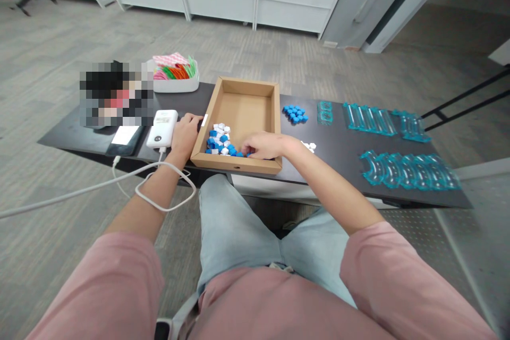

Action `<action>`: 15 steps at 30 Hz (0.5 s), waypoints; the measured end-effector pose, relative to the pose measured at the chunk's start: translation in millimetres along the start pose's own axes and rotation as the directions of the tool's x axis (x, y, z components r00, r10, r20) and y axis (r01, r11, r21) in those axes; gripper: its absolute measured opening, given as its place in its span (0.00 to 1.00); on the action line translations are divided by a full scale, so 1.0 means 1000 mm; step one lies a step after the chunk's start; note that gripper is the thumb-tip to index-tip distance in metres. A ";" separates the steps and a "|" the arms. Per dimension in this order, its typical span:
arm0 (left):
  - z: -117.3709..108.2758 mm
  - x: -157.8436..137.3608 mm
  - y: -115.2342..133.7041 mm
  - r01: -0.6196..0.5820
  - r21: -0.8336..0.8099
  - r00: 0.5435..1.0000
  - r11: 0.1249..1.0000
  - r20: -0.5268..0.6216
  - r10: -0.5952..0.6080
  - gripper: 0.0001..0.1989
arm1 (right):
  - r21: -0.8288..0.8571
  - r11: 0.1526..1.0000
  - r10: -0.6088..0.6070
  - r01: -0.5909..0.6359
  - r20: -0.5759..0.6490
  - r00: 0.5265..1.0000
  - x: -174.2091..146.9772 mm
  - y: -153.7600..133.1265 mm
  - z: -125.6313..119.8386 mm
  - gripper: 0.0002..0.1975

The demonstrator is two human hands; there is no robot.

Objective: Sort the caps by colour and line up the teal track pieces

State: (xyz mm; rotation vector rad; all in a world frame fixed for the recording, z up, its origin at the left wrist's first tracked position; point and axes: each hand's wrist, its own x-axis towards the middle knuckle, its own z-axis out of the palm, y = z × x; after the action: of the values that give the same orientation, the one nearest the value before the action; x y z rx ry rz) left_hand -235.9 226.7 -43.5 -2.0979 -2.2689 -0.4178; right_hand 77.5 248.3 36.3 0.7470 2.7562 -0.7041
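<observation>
Inside a shallow brown cardboard box (247,109), my right hand (261,145) reaches down to the near side, its fingers bent together over small blue pieces. Whatever is between the fingertips is hidden. To the left of those fingers lies a heap of small blue and white blocks (221,139), in the box's near left corner. My left hand (186,133) rests on the table just outside the box's left wall, fingers loosely bent, with a dark patch between them and the wall. A white power bank (162,128) with a cable plugged in lies beside it.
Blue blocks (295,114) form a group right of the box; white ones (309,146) lie nearer, partly behind my right forearm. Clear teal plastic pieces (370,118) and curved ones (410,171) lie farther right. A white basket (176,84) holds colourful items. A white cable (175,207) loops around my left forearm.
</observation>
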 end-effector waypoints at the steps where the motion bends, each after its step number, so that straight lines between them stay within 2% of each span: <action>1: 0.001 0.000 -0.001 -0.002 0.000 1.000 1.000 -0.005 0.002 0.28 | -0.003 1.000 -0.006 0.006 0.006 1.000 0.000 0.000 -0.001 0.13; 6: 0.006 0.003 -0.007 -0.027 0.004 0.999 1.000 -0.017 0.027 0.26 | -0.091 0.994 0.062 -0.061 0.009 0.998 -0.002 -0.003 -0.005 0.08; 8: 0.007 0.005 -0.010 -0.034 0.010 0.999 0.999 -0.015 0.034 0.25 | -0.065 0.994 0.088 -0.087 0.020 0.996 -0.004 -0.003 -0.006 0.07; 11: 0.009 0.006 -0.011 -0.033 0.016 0.999 0.999 -0.008 0.033 0.24 | 0.076 0.994 0.086 -0.084 -0.021 0.996 -0.008 0.000 -0.005 0.09; 15: 0.006 0.004 -0.009 -0.028 0.002 1.000 1.000 -0.004 0.028 0.23 | 0.311 0.950 0.045 0.007 -0.159 0.986 -0.014 0.013 0.001 0.10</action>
State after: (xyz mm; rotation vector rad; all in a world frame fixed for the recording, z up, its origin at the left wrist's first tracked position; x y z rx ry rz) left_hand -244.2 231.4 -50.5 -2.1234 -2.2344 -0.4180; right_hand 95.7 251.7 35.0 0.9293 2.8110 -1.1405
